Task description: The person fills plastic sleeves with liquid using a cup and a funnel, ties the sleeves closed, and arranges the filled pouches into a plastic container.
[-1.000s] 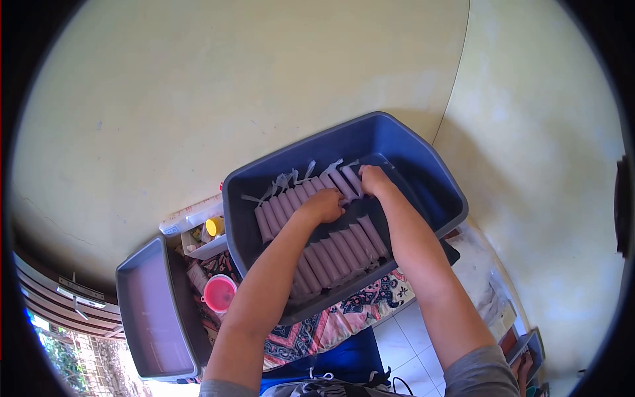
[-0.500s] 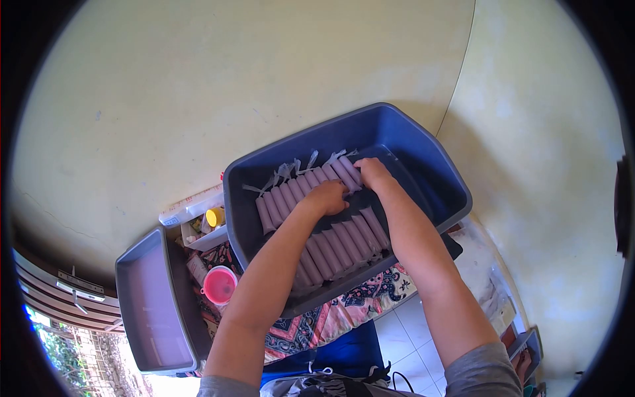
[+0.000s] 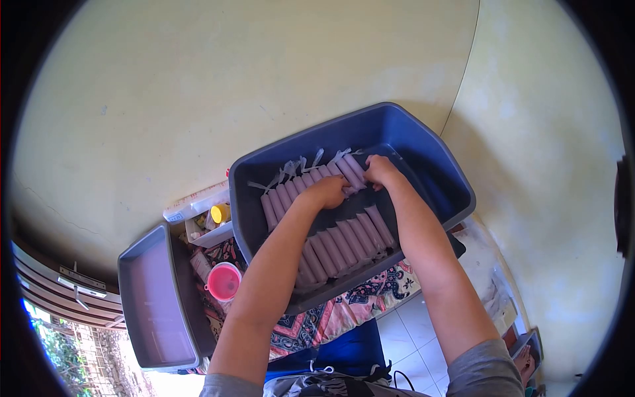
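Observation:
Inside a large dark blue-grey plastic tub (image 3: pixel 291 147) lie two rows of slim, clear plastic tubes filled with pale purple liquid. The tubes of the far row (image 3: pixel 284 195) have twisted, knotted tops at their upper ends. My left hand (image 3: pixel 325 192) rests over the lower ends of that row, its curled fingers touching the tubes and partly hidden. Beside the row's rightmost tube (image 3: pixel 357 169) is my right hand (image 3: pixel 382 171), thumb and fingers bent downward and a little apart. The near row (image 3: pixel 344 243) lies below both hands, partly covered by my left forearm.
A grey tub (image 3: pixel 126 284) holding pale purple liquid stands at the left. Between the tubs are a pink cup (image 3: pixel 223 281) and a white box (image 3: pixel 211 237) with a yellow-lidded container (image 3: pixel 220 212). Patterned cloth (image 3: pixel 317 324) covers the table. A wall (image 3: pixel 198 86) rises behind.
My right hand has shifted slightly right and down along the rightmost tube, its fingers lower. My left hand stays at the tubes' lower ends. The whole view has shifted slightly.

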`<state>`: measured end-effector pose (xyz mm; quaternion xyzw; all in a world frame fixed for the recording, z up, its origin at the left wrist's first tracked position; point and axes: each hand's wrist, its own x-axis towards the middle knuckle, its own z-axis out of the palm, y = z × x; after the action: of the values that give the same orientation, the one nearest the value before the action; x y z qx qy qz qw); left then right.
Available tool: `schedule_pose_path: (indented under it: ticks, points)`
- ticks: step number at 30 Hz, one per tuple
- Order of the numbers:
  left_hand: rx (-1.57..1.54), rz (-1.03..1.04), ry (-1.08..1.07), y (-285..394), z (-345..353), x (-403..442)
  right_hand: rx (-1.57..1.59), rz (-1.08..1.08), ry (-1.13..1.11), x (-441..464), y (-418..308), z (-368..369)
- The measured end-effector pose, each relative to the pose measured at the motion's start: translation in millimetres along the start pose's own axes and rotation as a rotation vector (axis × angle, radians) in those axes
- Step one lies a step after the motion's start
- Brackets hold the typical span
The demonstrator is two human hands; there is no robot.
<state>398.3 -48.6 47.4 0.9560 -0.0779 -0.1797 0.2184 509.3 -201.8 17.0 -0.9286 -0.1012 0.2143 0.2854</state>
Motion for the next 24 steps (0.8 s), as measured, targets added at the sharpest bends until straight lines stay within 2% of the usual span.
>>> schedule_pose_path:
  ticks: [2,4,6,8,9,11,12,13,14,16,18,19,21,24]
  points:
    - [0.03,0.047,0.144,-12,5,5,-0.095,-0.016,0.072,-3,-2,-4]
    - [0.021,-0.013,0.126,-13,-2,4,-0.188,-0.03,0.143,-3,-1,-3]
    - [0.011,-0.07,0.11,-12,-10,1,-0.33,-0.182,0.336,-3,-1,-2]
    - [0.023,-0.035,0.271,-10,-18,-9,-0.314,-0.179,0.325,-6,-5,-5]
    - [0.026,-0.033,0.271,-5,-24,-15,-0.302,-0.177,0.32,-9,-7,-9]
    - [-0.229,0.135,0.626,10,-37,-31,-0.3,-0.216,0.323,-11,-10,-15]
    - [-0.227,0.135,0.625,18,-41,-39,-0.299,-0.254,0.319,-12,-10,-16]
    - [-0.387,0.151,0.711,24,-45,-50,-0.296,-0.258,0.32,-11,-10,-17]
    - [-0.546,0.166,0.797,30,-49,-61,-0.302,-0.341,0.373,-11,-11,-17]
    - [-0.602,0.18,0.838,39,-50,-88,-0.3,-0.431,0.426,-20,-21,-16]
    - [-0.709,0.193,0.859,42,-44,-117,-0.123,-0.736,0.377,-40,-39,-19]
    - [-0.703,0.191,0.867,41,-38,-132,-0.12,-0.746,0.377,-57,-50,-20]
    - [-0.773,0.253,1.014,38,-20,-164,0.049,-0.959,0.351,-97,-70,-16]
    - [-0.851,0.275,1.135,34,13,-215,0.262,-1.117,0.283,-164,-84,1]
